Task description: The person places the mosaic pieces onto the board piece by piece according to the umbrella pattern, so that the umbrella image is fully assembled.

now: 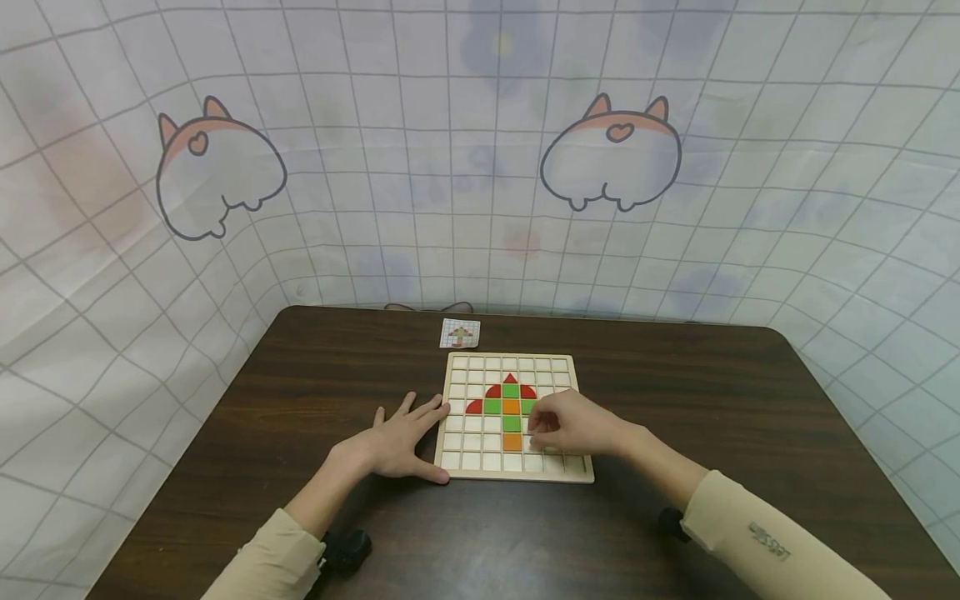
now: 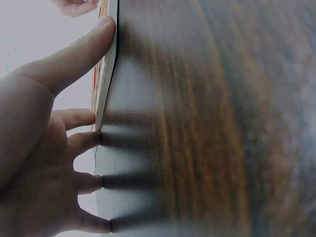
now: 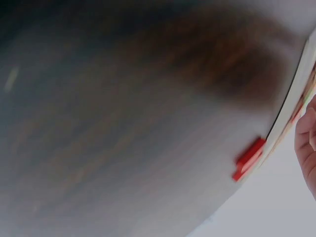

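Observation:
A pale wooden grid board [image 1: 461, 461] lies on the dark table, with red, green and orange pieces set in its cells. A red triangle tops the shape, and an orange square [image 1: 512, 442] forms its lowest part. My left hand [image 1: 393, 442] is spread at the board's left side, its thumb at the near left corner and fingertips along the edge. Over the board's right half, my right hand [image 1: 573, 423] has bent fingers, thumb and fingertips close above the cells beside the orange square. I cannot tell whether a piece is between them.
A small picture card [image 1: 460, 333] with a similar coloured shape lies beyond the board. In the right wrist view, red pieces [image 3: 249, 158] sit beside the board's edge. A white gridded cloth [image 1: 480, 167] hangs behind the table [image 1: 675, 367].

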Motion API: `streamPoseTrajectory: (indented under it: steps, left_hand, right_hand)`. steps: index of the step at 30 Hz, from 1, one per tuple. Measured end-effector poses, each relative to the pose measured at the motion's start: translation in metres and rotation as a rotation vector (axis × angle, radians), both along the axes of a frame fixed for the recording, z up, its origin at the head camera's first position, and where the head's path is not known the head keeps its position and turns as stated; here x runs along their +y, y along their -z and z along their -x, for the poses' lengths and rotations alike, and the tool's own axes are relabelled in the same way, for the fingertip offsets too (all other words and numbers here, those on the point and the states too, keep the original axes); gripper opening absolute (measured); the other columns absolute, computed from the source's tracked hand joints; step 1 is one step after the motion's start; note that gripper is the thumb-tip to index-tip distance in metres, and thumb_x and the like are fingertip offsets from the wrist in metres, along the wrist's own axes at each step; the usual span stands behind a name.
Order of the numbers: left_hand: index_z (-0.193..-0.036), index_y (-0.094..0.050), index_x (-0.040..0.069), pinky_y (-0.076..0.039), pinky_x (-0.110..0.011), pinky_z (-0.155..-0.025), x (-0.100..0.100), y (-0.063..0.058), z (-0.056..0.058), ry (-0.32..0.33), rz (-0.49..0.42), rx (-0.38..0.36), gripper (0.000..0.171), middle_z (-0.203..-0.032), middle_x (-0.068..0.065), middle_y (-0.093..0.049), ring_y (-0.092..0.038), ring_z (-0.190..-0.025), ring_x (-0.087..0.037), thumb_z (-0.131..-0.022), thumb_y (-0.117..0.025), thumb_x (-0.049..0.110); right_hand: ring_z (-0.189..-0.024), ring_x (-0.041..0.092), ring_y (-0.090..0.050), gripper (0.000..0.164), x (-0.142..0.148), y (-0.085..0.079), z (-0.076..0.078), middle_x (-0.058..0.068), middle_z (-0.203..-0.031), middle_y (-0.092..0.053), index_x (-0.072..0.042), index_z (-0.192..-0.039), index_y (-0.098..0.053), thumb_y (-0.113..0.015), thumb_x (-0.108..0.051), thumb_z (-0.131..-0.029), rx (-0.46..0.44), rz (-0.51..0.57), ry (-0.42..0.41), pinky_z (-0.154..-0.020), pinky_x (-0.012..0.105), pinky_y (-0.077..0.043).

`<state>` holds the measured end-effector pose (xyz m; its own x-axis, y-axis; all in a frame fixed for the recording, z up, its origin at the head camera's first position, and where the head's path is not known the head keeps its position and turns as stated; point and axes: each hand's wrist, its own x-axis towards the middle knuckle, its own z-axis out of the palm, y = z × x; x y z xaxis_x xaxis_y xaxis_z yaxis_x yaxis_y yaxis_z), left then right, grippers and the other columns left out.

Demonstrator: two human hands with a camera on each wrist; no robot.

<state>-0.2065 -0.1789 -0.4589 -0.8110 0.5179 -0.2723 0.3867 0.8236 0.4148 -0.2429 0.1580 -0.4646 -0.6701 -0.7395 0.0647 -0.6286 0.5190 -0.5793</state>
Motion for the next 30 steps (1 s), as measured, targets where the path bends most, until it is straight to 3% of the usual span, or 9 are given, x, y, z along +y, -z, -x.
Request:
streamPoseTrajectory:
  steps: [5,13,23,30]
  left_hand:
    - [-0.166,-0.024,0.018,-0.004,-0.080,-0.109,-0.001,0.000,0.000,-0.005,0.006,0.002,0.108,-0.171,-0.006,-0.013,0.000,-0.155,-0.043,-0.083,-0.077,0.065]
    - [-0.166,-0.024,0.018,-0.003,-0.080,-0.109,0.000,-0.001,0.001,-0.014,0.008,-0.005,0.109,-0.171,-0.005,-0.013,0.000,-0.155,-0.043,-0.082,-0.077,0.065]
    - [-0.166,-0.025,0.018,-0.003,-0.080,-0.109,-0.001,-0.002,0.001,-0.011,0.004,-0.012,0.109,-0.171,-0.006,-0.014,0.000,-0.155,-0.043,-0.083,-0.077,0.064]
    - [-0.166,-0.025,0.019,-0.003,-0.080,-0.109,0.000,-0.001,0.001,-0.010,0.005,-0.012,0.108,-0.171,-0.006,-0.013,0.001,-0.155,-0.043,-0.083,-0.077,0.064]
  right_hand:
    - [-0.070,0.008,-0.055,0.003,0.019,-0.008,0.005,-0.011,-0.078,-0.062,-0.012,-0.095,-0.074,-0.076,-0.014,-0.094,0.001,0.038,0.040,-0.063,0.027,-0.049]
    - [-0.070,0.011,-0.057,0.004,0.054,-0.016,0.011,-0.008,-0.080,-0.065,-0.011,-0.098,-0.073,-0.075,-0.012,-0.096,-0.036,0.028,0.178,-0.065,0.028,-0.049]
    - [-0.070,0.012,-0.058,0.009,0.082,-0.014,0.011,-0.004,-0.082,-0.067,-0.009,-0.103,-0.074,-0.075,-0.015,-0.096,-0.059,-0.001,0.260,-0.066,0.031,-0.049]
    - [-0.073,0.010,-0.056,0.008,0.088,-0.004,0.014,-0.009,-0.082,-0.063,-0.011,-0.101,-0.075,-0.076,-0.012,-0.094,-0.021,-0.055,0.260,-0.069,0.031,-0.049]
